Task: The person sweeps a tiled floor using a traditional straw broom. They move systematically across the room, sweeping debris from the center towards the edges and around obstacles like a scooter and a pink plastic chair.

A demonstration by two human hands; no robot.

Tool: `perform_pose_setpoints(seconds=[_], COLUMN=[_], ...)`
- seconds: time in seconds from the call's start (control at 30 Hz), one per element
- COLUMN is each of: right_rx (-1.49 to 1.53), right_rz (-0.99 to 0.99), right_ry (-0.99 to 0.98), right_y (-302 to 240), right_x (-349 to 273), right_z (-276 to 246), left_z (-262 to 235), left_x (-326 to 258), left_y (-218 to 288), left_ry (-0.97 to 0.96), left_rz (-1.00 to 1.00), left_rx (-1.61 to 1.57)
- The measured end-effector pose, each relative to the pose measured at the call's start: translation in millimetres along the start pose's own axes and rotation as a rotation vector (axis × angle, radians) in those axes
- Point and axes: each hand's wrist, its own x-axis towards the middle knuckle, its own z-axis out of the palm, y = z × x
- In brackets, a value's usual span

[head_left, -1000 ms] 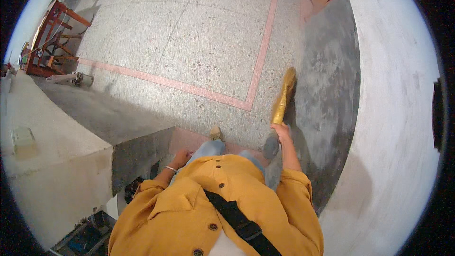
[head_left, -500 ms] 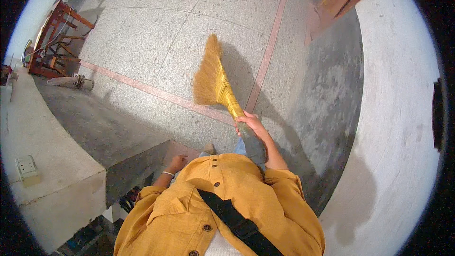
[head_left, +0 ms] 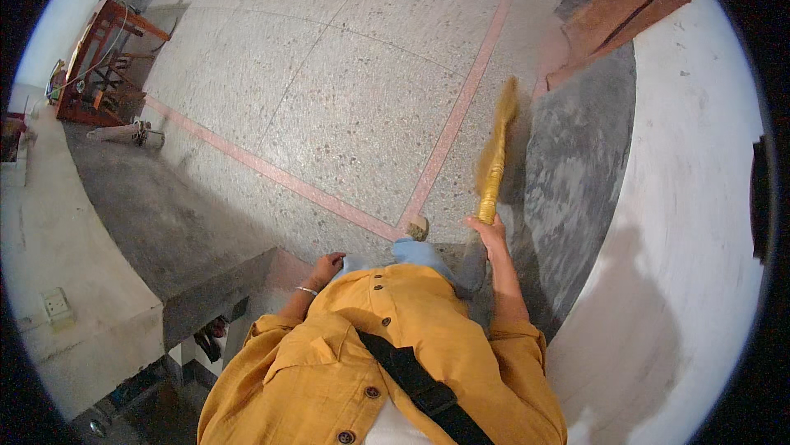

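Ahead of the right hand point(head_left: 491, 236), which grips its handle point(head_left: 472, 267), the yellow broom point(head_left: 491, 188) stretches forward.

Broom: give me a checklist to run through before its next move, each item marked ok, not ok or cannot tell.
1. Right hand closed around the broom: ok.
2. Left hand clear of the broom: ok, it is beside the hip.
3. Bristles touching the floor: cannot tell, they are blurred.
4. Bristles clear of the shoe: ok, a gap shows.
5. Broom clear of the wooden table: ok, it stands far to the left.
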Motion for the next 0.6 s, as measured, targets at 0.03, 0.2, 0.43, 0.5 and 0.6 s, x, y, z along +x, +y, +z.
perform_pose_setpoints(seconds=[0.03,0.2,0.43,0.5,0.6], right_rx=[-0.062,0.057,0.341,0.398,0.416], right_rz=[0.008,0.09,0.132,0.12,0.1], right_ry=[0.061,-0.054,-0.424,-0.429,-0.337], right_y=[0.2,40.0,-69.5,-82.0,-83.7], right_x=[10.7,90.3,45.3,49.4,71.6], right_z=[-2.4,2.9,-15.1,-28.8,-33.9], left_z=[5.3,-2.8,-22.9,-34.7,-62.6], left_x=[8.0,29.5,70.0,99.0,148.0], left_y=[-9.2,15.0,32.7,34.7,52.6], left_ry=[0.068,0.084,-0.001,-0.035,-0.069], left_rz=[0.038,0.049,-0.033,0.001,0.056], left_rx=[-0.054,-0.015,-0.026,0.001,0.11])
